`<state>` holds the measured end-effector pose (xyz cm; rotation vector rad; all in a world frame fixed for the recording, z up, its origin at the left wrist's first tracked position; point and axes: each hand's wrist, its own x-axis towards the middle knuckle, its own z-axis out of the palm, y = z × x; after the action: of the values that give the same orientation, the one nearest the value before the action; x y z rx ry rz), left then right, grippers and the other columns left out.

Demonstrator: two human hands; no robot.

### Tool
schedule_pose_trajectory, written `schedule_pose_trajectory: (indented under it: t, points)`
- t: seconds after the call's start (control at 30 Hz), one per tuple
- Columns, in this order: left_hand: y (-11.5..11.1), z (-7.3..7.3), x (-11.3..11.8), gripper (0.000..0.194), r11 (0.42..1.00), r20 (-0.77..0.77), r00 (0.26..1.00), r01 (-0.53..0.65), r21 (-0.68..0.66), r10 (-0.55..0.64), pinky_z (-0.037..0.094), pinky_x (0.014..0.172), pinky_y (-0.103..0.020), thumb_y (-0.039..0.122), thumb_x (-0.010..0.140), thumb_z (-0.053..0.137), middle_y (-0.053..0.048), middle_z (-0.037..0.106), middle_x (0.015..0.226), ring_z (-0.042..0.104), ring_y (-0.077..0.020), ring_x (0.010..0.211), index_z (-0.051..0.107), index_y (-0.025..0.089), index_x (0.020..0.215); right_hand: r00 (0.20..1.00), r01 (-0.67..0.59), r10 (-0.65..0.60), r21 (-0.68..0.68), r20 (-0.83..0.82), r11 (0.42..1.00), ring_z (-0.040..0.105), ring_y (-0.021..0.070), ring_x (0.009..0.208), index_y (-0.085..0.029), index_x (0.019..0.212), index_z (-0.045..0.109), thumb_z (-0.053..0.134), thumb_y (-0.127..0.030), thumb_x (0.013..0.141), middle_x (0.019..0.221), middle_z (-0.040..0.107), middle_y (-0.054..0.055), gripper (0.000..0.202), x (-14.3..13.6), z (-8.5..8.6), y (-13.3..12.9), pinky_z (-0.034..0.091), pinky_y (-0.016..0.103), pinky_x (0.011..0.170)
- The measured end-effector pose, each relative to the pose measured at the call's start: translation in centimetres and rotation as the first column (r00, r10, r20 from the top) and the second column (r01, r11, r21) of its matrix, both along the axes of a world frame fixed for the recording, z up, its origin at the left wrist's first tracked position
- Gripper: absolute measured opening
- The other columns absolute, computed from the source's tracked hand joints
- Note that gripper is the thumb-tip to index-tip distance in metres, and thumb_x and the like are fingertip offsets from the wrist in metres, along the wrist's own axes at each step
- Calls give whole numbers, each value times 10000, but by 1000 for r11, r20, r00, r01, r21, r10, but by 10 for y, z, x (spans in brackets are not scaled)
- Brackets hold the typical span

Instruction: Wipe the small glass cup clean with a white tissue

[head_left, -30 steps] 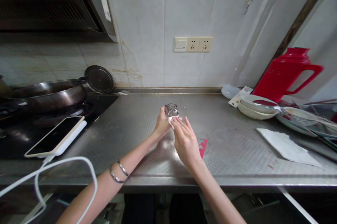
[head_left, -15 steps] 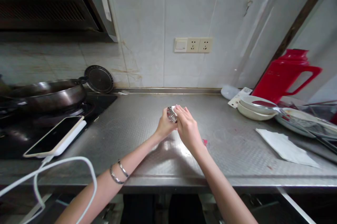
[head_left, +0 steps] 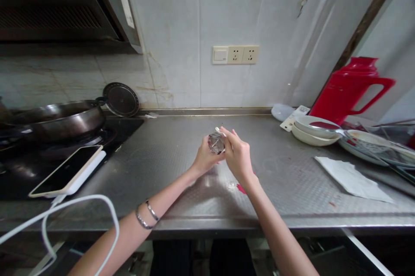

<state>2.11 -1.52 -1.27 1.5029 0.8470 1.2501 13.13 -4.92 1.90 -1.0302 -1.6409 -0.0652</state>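
Over the middle of the steel counter, my left hand (head_left: 205,155) is wrapped round a small clear cup or glass (head_left: 216,143), its round mouth facing up toward me. My right hand (head_left: 238,150) is closed at the right rim, its fingers pinching a small white piece, perhaps tissue or cloth (head_left: 221,131). How far this piece reaches into the glass cannot be made out. A small red scrap (head_left: 241,188) lies on the counter below my right wrist.
On the left, a phone (head_left: 66,171) with a white cable lies by the stove, which bears a metal pan (head_left: 65,122). At right are a white napkin (head_left: 353,180), stacked bowls (head_left: 316,136), plates and a red thermos jug (head_left: 348,90). The steel counter (head_left: 168,137) spans between.
My right hand has shifted slightly right and its fingers have curled, uncovering more of the glass mouth. More of the red scrap shows. The view has shifted slightly.
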Motion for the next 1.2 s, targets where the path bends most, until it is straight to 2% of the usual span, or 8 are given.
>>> schedule_pose_trajectory:
  t: [0.2,0.43,0.63,0.8,0.9,1.0,1.1,1.2]
  points:
    - [-1,2,2,601,998,30,998,-53,-27,54,492,428,-199,283,525,800,-46,597,913,602,-158,725,440,168,993,998,-62,60,-70,-30,996,588,200,1127,-228,1135,626,376,-139,893,1163,659,55,359,-8,-4,10,361,475,1065]
    - [-4,10,0,579,992,97,988,-114,-52,118,479,463,-168,325,591,774,-56,597,963,615,-168,816,458,166,1049,998,-69,69,-15,10,998,593,173,1119,-248,1161,598,366,-98,886,1168,658,39,390,-11,-6,-5,368,454,1070]
    - [-1,8,-3,603,993,120,987,-105,-55,111,494,452,-179,357,580,785,-51,586,942,607,-164,791,446,162,1039,998,-58,58,-13,32,998,606,178,1100,-235,1155,606,372,-97,888,1152,666,41,380,-11,-7,-15,373,453,1066]
    - [1,11,-4,634,994,65,994,-82,-69,86,536,456,-227,390,570,792,-59,592,962,610,-179,796,442,176,1052,998,-48,44,-62,-50,997,678,198,939,-239,1059,667,413,-185,905,1050,710,28,302,-4,13,-15,428,429,1009]
    - [2,13,-5,670,990,43,992,-112,-90,116,538,444,-233,363,545,811,-55,594,945,610,-174,771,431,182,1067,984,-56,37,-104,-176,993,663,221,967,-217,1024,689,435,-289,911,1080,698,60,287,0,29,0,497,369,890]
    - [4,11,-5,683,989,70,990,-118,-94,125,534,443,-226,339,528,822,-44,589,936,607,-156,741,425,185,1063,964,-178,136,-174,-227,969,654,225,969,-220,977,708,454,-354,897,1026,717,45,298,5,27,24,500,337,839]
    - [7,8,-5,702,988,60,989,-132,-78,137,532,442,-226,303,519,829,-45,585,949,598,-142,714,426,183,1080,927,-313,230,-271,-297,910,661,228,901,-183,948,717,491,-412,865,919,732,55,333,11,10,44,501,351,826]
    - [8,7,-5,700,988,25,989,-142,-64,144,538,445,-238,285,530,822,-51,585,964,596,-141,709,425,180,1097,846,-459,301,-314,-439,831,641,215,967,-171,1022,692,495,-443,856,1001,712,71,375,17,-4,48,492,358,865]
